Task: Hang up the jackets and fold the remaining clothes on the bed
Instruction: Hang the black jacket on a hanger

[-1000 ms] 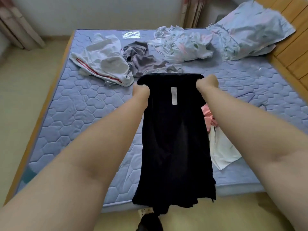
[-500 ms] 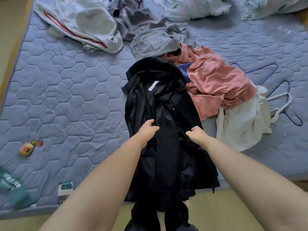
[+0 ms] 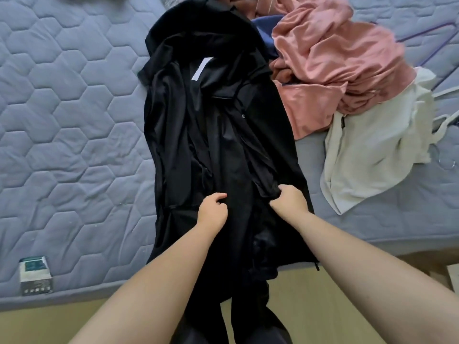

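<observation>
The bed (image 3: pixel 62 125) carries the black jacket (image 3: pixel 211 145), spread lengthwise under and beyond your fingers (image 3: pixel 288 192). It looks light, limp and slippery, so take it by the collar or shoulders. Your left hand (image 3: pixel 213 212) and right hand (image 3: pixel 289 203) each pinch its front folds, fingers curled.

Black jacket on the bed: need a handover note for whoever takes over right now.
Left hand: fingers curled on the front of the black jacket; whether it pinches fabric is unclear.
Right hand: grips a fold of the black jacket.
The black jacket lies lengthwise on the mattress, hem over the bed's edge. Pink garment is heaped against its right side, white garment beside that, white hanger at the frame's right edge.
Done: nothing hung or folded in view.
Left: hang the black jacket, fold the pink and white pieces.
</observation>
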